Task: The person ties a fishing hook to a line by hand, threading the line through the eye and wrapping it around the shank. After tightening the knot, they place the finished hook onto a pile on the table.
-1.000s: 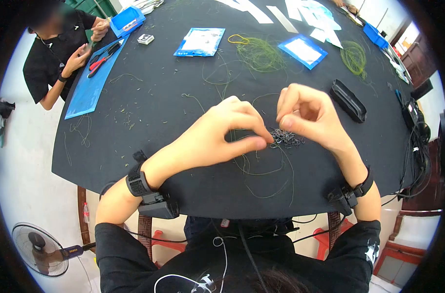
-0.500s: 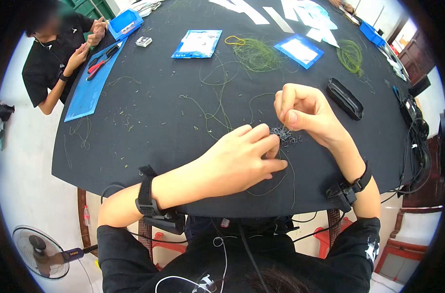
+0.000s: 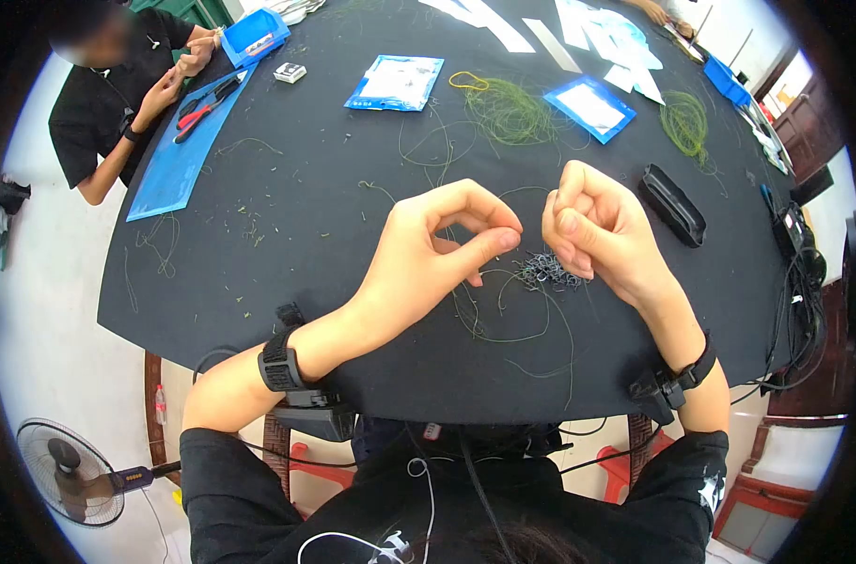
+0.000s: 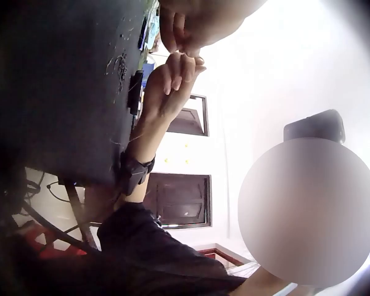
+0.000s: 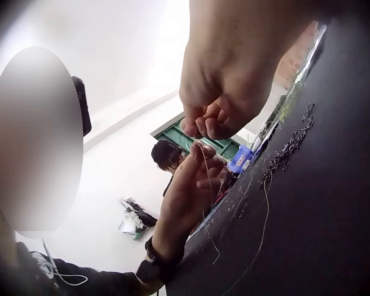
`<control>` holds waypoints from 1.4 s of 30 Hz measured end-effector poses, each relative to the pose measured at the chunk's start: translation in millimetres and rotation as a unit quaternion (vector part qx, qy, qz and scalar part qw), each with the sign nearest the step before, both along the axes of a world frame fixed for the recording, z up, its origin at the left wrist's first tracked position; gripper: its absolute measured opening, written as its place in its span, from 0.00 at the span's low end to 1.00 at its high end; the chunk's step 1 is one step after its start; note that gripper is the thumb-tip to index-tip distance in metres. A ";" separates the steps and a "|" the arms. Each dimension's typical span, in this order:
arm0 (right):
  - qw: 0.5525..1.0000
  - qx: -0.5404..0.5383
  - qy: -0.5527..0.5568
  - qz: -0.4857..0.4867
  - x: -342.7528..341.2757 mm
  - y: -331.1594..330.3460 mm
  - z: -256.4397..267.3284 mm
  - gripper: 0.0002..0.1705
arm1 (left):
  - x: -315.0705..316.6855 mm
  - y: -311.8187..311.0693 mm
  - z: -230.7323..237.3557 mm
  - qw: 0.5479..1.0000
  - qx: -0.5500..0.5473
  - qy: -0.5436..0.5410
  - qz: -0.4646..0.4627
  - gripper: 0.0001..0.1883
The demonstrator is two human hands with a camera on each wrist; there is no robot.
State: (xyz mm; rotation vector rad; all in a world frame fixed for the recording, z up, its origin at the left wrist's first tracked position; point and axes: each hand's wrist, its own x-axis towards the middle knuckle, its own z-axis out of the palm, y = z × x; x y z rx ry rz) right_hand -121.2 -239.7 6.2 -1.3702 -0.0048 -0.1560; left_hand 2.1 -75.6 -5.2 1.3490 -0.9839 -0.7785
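My left hand [image 3: 428, 240] pinches a thin green fishing line [image 5: 208, 191] between thumb and forefinger, and a loose end hangs below it in the right wrist view. Just across a narrow gap in the head view, my right hand [image 3: 602, 230] has its fingers curled and its thumb pressed on the forefinger. The right wrist view shows its fingertips right above the left ones, at the top of the line; whatever else they grip is hidden. Below the hands lies a pile of small dark fish hooks [image 3: 548, 271], with loose line [image 3: 531, 336] curling over the black table.
Beyond the hands are coils of green line [image 3: 510, 113], blue-white packets [image 3: 395, 83] and a black tray [image 3: 672, 205]. At the left, a person [image 3: 108, 85] works by a blue sheet [image 3: 169, 179] with red-handled pliers [image 3: 195, 122]. Cables [image 3: 804, 310] lie at the right edge.
My left hand swung down toward my body, then back up and away, its thumb and forefinger now together. The right hand stays nearly in place, its fingers curled in more.
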 end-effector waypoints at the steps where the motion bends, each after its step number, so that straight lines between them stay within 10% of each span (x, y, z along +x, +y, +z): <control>1: 0.999 -0.035 0.008 -0.005 -0.3 1.0 -2.0 0.07 | 0.4 0.5 1.1 1.000 0.004 0.017 0.000 0.05; 7: 0.995 -0.098 0.007 -0.014 1.8 12.6 -1.1 0.34 | 3.2 -2.0 -8.9 0.999 -0.007 0.048 -0.021 0.07; 15: 0.937 -0.333 -0.053 -0.086 2.2 15.9 -7.0 0.08 | 8.1 0.4 -11.2 0.997 0.035 0.044 -0.046 0.08; 24: 0.905 -0.417 -0.039 -0.067 1.7 12.2 -6.0 0.05 | 8.3 -2.2 -16.0 0.990 0.057 0.090 -0.088 0.11; 31: 0.975 -0.191 0.067 -0.090 3.1 17.4 -10.8 0.05 | 3.0 -0.1 -5.4 0.971 0.019 -0.236 0.030 0.11; 42: 0.979 -0.114 0.131 -0.108 0.7 30.2 -6.4 0.08 | 5.3 1.4 -9.8 0.943 0.003 -0.326 0.062 0.07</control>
